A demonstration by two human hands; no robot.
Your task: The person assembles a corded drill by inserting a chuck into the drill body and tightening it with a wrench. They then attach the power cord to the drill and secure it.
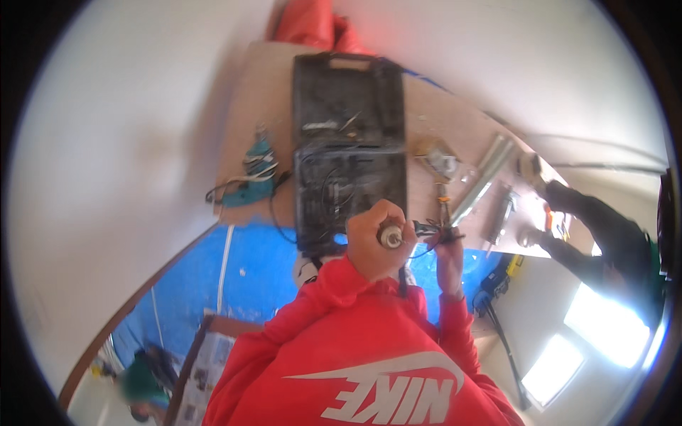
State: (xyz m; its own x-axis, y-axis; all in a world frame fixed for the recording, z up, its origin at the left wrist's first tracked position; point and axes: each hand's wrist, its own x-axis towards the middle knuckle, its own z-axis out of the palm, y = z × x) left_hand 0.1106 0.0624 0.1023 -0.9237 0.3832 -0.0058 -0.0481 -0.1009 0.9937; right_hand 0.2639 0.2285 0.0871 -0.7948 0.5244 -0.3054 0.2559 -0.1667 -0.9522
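My left hand [374,245] is closed around a tool with a round metal end [390,237] that points up. From this grip a black shaft [426,228] runs rightward to a dark crosspiece. My right hand [449,259] has its fingers at that crosspiece [449,235], and a thin dark cord or wire hangs nearby. What exactly the tool is cannot be made out. Just beyond my hands an open black tool case [349,99] lies on the table, its lower half partly hidden by my left hand. A teal corded drill [250,181] rests left of the case.
On the wooden table [426,99] are a clear plastic bag [440,162], long metal profiles [483,177] and a red bag [305,25]. At right a co-worker's dark sleeves [590,213] reach in. A yellow-black tool [501,273] stands below the edge; another person [142,380] is lower left.
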